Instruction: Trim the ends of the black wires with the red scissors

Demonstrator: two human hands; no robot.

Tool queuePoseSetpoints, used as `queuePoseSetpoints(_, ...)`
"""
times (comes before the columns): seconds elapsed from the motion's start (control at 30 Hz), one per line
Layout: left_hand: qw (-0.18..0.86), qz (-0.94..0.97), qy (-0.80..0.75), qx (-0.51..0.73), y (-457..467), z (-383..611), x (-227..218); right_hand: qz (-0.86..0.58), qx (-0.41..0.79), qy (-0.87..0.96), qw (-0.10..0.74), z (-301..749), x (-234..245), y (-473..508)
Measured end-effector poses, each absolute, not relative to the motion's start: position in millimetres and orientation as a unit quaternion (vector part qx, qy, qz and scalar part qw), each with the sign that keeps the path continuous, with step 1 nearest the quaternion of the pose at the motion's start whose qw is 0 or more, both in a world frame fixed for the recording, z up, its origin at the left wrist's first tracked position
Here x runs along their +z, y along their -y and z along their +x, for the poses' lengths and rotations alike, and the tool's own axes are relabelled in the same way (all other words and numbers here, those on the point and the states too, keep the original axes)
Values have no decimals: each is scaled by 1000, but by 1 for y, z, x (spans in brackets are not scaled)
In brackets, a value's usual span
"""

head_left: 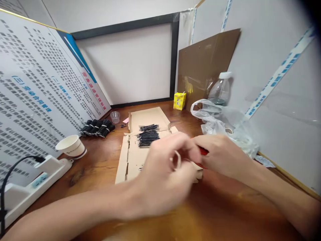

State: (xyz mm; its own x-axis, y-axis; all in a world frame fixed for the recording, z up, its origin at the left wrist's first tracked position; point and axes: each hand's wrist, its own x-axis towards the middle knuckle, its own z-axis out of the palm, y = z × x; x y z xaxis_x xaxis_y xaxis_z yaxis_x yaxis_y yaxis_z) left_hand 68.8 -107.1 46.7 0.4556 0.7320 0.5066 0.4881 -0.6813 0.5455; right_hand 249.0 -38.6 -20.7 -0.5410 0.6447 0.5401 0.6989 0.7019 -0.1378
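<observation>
My left hand [168, 177] is blurred, its fingers curled together in front of the cardboard. A thin, pale, curved strip [178, 160] shows inside the curl of its fingers; its kind is unclear. Close against it on the right, my right hand [220, 154] is closed around a red-handled tool [203, 151], mostly hidden by the fingers. Just beyond the hands, a pile of short black wires [148, 138] lies on an unfolded cardboard box [147, 117]. Small dark bits [140, 167] are scattered on the cardboard near my left hand.
Tied bundles of black wires [97, 128] lie at the left, near a clear plastic cup [115, 117]. A paper cup [71, 146] and a power strip [37, 187] stand nearer. On the right are a yellow box [179, 101], a plastic bottle [220, 88] and a plastic bag [225, 124].
</observation>
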Motion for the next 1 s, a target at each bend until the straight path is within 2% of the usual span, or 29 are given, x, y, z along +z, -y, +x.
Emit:
queuePoseSetpoints(0.03, 172, 842, -360, 364, 99, 57, 37, -388, -49, 877, 279, 249, -19, 37)
queuePoseSetpoints(0.2, 123, 892, -423, 107, 71, 10, -3, -434, -38, 868, 238, 249, -19, 31)
queuePoseSetpoints(0.33, 126, 879, -458, 32, 69, 3, -17, -439, -33, 870, 223, 248, -22, 31)
queuePoseSetpoints(0.57, 139, 869, -471, 64, 73, 7, -22, -407, -38, 885, 222, 245, -23, 35)
queuePoseSetpoints(0.8, 190, 844, -477, 155, 71, -4, -15, -386, -28, 887, 252, 248, -26, 34)
queuePoseSetpoints(0.9, 246, 816, -486, 196, 68, -5, -11, -357, -25, 885, 298, 246, -25, 37)
queuePoseSetpoints(1.0, 320, 784, -480, 230, 67, -4, -9, -315, -31, 867, 385, 244, -23, 42)
